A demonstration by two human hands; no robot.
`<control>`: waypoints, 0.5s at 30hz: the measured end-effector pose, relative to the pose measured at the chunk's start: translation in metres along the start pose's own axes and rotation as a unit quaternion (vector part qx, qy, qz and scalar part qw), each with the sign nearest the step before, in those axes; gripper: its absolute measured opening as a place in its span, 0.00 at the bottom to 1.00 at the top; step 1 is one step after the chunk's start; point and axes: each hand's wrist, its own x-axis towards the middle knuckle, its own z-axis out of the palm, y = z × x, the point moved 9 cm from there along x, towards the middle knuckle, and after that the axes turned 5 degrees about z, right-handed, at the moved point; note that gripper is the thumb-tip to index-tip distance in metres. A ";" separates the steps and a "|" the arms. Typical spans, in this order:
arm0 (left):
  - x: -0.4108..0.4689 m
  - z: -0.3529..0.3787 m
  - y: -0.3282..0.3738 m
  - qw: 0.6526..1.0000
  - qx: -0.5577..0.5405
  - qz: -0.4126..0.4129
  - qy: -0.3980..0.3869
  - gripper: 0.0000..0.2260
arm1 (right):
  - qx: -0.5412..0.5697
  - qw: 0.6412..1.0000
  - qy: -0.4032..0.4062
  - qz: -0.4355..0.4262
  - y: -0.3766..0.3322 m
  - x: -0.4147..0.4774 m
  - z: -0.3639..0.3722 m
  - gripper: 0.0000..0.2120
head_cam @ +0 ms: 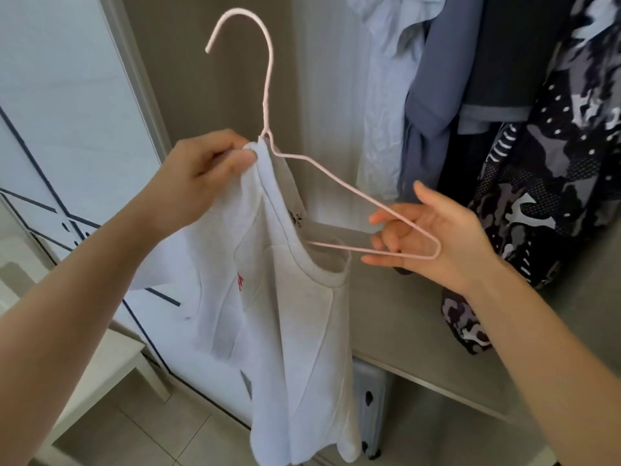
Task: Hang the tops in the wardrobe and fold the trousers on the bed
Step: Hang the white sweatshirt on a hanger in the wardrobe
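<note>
LIGHT you get soft, even daylight, brightest on the white door with dark blue lines [67, 95] at your left | SHADOW faint, deepest among the dark hanging garments [504, 62] | FOCUS slightly soft throughout | EDGES wide-angle bowing of straight lines

No wording can be read anywhere in this view. A white top [295, 331] carries a small red print [240, 282] on its chest, close to the left edge of the front panel; the marks run in a short slanted line, half lost in a fold, and no letter can be told. Inside the collar at the back of the neck, just above the lower bar of a pink wire hanger [339, 178], sits a small dark neck label [297, 220] with pale star-like specks, too small and blurred to make out any brand or size.
</note>
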 end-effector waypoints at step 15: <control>0.000 -0.001 0.000 0.998 -0.051 0.012 -0.031 0.12 | -0.714 0.697 -0.022 -0.064 0.085 0.084 0.019 0.34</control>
